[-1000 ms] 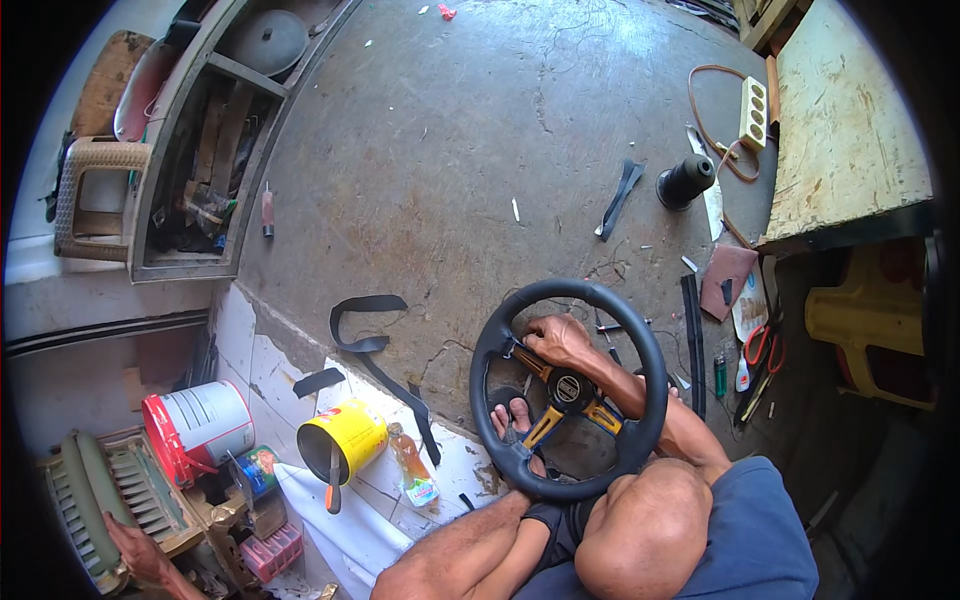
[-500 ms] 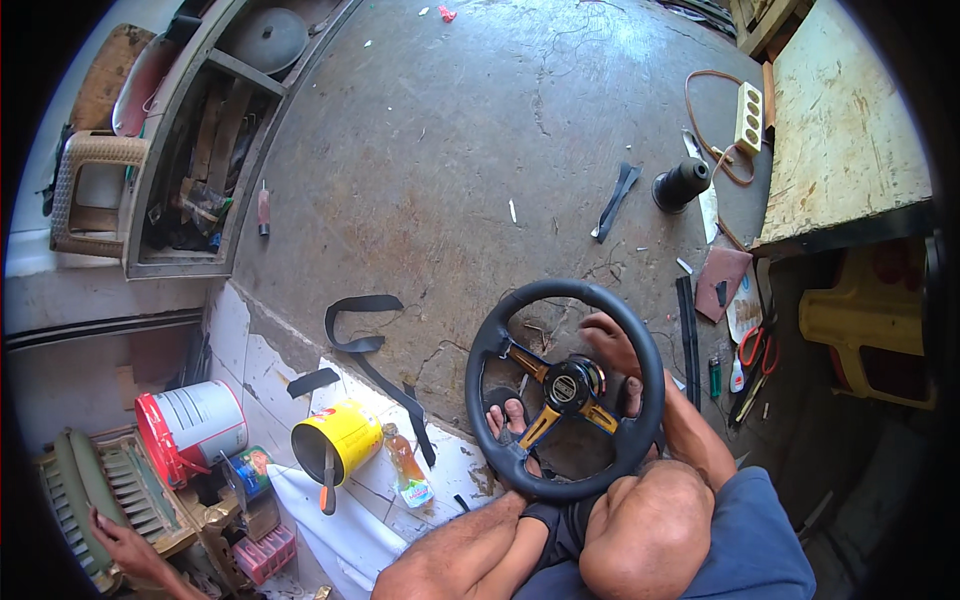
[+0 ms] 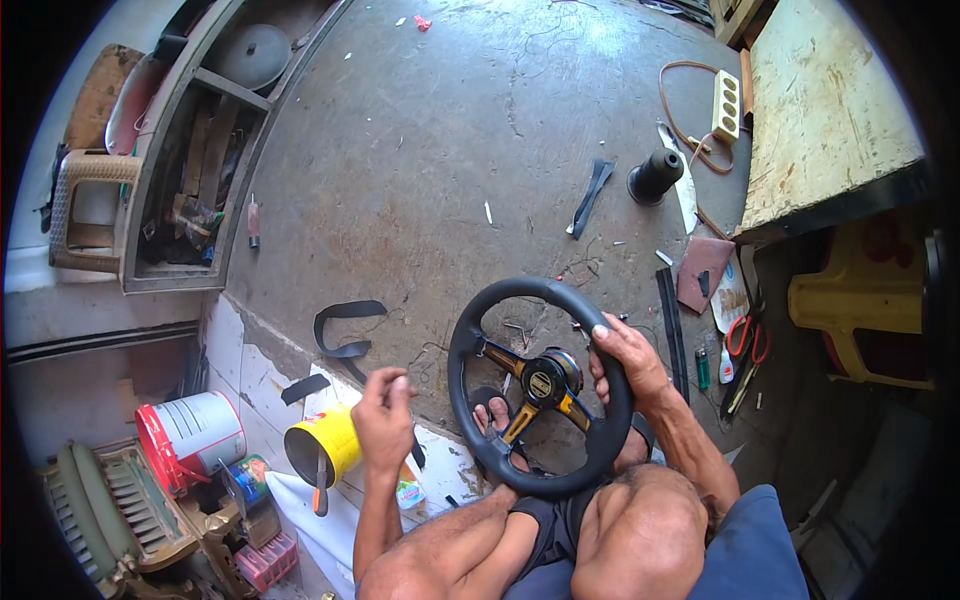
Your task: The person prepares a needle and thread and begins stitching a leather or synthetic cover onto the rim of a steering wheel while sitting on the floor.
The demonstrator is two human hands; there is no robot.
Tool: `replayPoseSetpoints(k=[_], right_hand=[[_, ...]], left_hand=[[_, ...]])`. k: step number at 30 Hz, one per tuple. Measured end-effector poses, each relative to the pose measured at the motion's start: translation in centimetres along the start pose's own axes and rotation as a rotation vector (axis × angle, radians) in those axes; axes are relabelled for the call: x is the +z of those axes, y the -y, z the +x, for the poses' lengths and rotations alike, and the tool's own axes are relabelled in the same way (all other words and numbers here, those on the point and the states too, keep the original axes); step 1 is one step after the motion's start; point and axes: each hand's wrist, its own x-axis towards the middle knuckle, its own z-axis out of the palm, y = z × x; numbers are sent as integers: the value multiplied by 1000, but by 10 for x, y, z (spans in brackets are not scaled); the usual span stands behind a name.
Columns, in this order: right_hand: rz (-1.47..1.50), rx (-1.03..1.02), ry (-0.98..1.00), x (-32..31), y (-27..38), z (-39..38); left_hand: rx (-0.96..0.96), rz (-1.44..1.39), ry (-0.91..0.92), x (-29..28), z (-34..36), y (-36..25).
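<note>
A black steering wheel with gold-and-black spokes and a round centre hub leans tilted over my lap, between my knees. My right hand grips the right side of its rim, thumb on top and fingers curled inside. Left of the wheel and apart from it, my left hand is raised with fingers bent and thumb pressed against them. Whatever that pinch holds, if anything, is too small to make out. Behind my left wrist stand a yellow tin with a tool handle sticking out and a partly hidden bottle.
Right of the wheel lie black strips, red-handled scissors, a green lighter and a brown sanding sheet. Farther off stand a black thread cone and a power strip. A white bucket is at left.
My left hand has come from the far lower left to beside the wheel. My right hand has moved from inside the ring onto its right rim. The view has shifted slightly.
</note>
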Motion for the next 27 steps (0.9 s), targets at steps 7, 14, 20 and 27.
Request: replayPoseSetpoints(k=[7,14,20,27], right_hand=[[-141,-3,69,60,39,-33],[-187,-50,100,109,75,-71],[-131,76,86,127,55,-73],[-105,124,247,84,60,-84]], left_hand=[[-6,-43,38,25,-7,-7],[34,-172,-8,37,-5,1],[-117,-535,92,41,-3,-1],[-174,-803,289,50,-10,-5]])
